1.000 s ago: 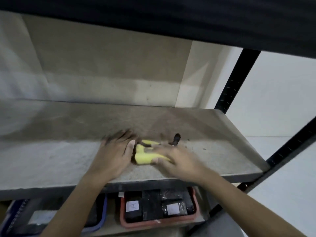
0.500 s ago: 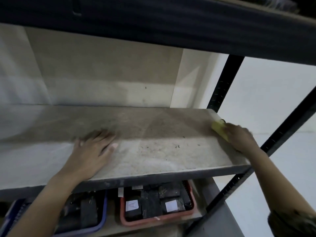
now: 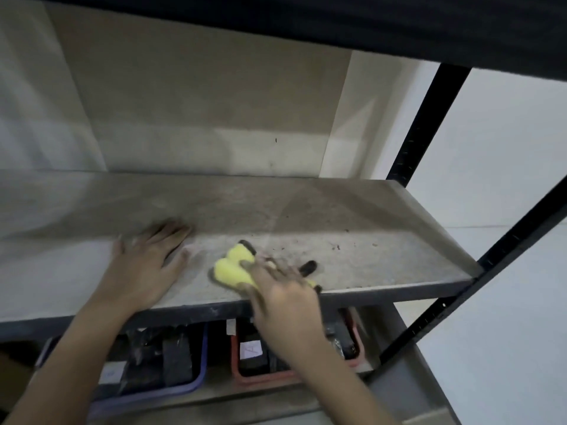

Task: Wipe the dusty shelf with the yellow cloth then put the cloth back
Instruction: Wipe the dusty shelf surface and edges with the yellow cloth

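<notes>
My fingers [image 3: 273, 271] on the right hand [image 3: 282, 299] curl over the yellow cloth [image 3: 230, 269], pressing it onto the shelf [image 3: 383, 256] close to its front edge; motion blur keeps me from telling how tightly they grip. The cloth bunches out to the left of my knuckles, with dark bits showing at its edges. My left hand [image 3: 144, 265] lies flat on the board just left of the cloth, fingers spread, holding nothing. Below the shelf sit 2 bins, a blue bin [image 3: 171, 391] and a red bin [image 3: 245, 375], both filled with dark items. Farther back, dark specks [image 3: 337, 247] dot the dusty surface to the right, and a black upright [image 3: 426, 124] frames the far corner.
</notes>
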`<state>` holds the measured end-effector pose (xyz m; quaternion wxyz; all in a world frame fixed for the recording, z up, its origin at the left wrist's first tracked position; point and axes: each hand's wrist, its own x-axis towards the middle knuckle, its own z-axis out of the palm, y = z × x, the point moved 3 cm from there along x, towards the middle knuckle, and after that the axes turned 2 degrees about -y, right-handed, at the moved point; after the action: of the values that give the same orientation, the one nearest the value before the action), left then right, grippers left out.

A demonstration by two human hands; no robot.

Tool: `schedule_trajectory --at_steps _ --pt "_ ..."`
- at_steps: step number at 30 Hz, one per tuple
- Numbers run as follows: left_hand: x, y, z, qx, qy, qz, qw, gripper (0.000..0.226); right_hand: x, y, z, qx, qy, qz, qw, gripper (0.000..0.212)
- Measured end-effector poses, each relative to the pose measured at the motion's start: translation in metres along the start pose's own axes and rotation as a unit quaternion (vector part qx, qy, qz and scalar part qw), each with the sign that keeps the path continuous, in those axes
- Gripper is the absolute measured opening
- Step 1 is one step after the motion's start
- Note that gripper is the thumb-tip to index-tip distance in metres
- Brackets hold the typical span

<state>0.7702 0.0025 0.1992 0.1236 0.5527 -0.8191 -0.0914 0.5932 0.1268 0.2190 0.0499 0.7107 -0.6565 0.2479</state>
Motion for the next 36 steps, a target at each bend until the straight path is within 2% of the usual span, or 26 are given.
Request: schedule_trajectory --at_steps 3,5,6,8,10,13,15,18,21,23,25,27,29,32,34,36 --pt "-0.001 0.000 -0.001 -0.005 0.004 0.007 1.000 0.085 0.005 -0.031 0.001 0.071 -0.050 -0.025 0.996 0.031" --pt "0.000 0.000 -0.003 -0.009 0.003 0.012 1.000 0.082 0.010 -0.021 -0.017 0.213 -0.109 0.050 0.970 0.029" --pt "0.000 0.001 -0.004 -0.010 0.002 0.012 1.000 0.078 0.013 -0.008 -0.030 0.262 -0.109 0.100 0.954 0.029" --pt "0.001 0.005 -0.005 -0.011 -0.007 0.001 1.000 0.062 0.021 0.038 -0.062 0.272 -0.050 0.211 0.937 0.030" --pt "0.003 0.013 -0.005 -0.016 -0.004 -0.004 1.000 0.053 0.028 0.095 -0.095 0.229 0.019 0.292 0.928 0.032" --pt "0.006 0.025 -0.002 -0.035 0.004 0.007 0.999 0.052 0.033 0.183 -0.124 0.098 0.109 0.336 0.930 0.027" --pt "0.008 0.028 0.005 -0.033 -0.007 0.012 0.999 0.055 0.025 0.232 -0.125 0.002 0.098 0.377 0.921 0.031" --pt "0.014 0.031 0.012 0.003 -0.007 0.020 1.000 0.062 0.013 0.267 -0.110 -0.116 0.015 0.428 0.896 0.030" --pt "0.015 0.031 0.013 0.007 -0.007 0.012 1.000 0.053 0.016 0.254 -0.086 -0.177 0.004 0.385 0.905 0.035" --pt "0.015 0.031 0.013 0.009 -0.009 0.013 1.000 0.061 0.023 0.217 -0.072 -0.179 -0.005 0.329 0.927 0.038" --pt "0.014 0.032 0.012 0.019 -0.016 0.011 1.000 0.069 0.027 0.165 -0.053 -0.173 -0.066 0.265 0.946 0.038" --pt "0.014 0.035 0.010 0.044 -0.021 0.007 0.999 0.070 0.026 0.102 -0.037 -0.136 -0.128 0.157 0.970 0.040" --pt "0.016 0.040 0.008 0.067 -0.026 0.013 0.997 0.075 0.022 0.061 -0.036 -0.029 -0.157 0.093 0.983 0.037" --pt "0.022 0.047 0.006 0.049 -0.029 0.042 0.998 0.081 0.035 0.076 -0.067 0.092 -0.108 0.174 0.974 0.031" --pt "0.024 0.047 0.009 0.042 -0.039 0.047 0.997 0.082 0.048 0.117 -0.094 0.141 -0.034 0.242 0.959 0.029" --pt "0.023 0.047 0.013 0.042 -0.047 0.052 0.997 0.087 0.057 0.170 -0.117 0.135 0.054 0.282 0.948 0.020"
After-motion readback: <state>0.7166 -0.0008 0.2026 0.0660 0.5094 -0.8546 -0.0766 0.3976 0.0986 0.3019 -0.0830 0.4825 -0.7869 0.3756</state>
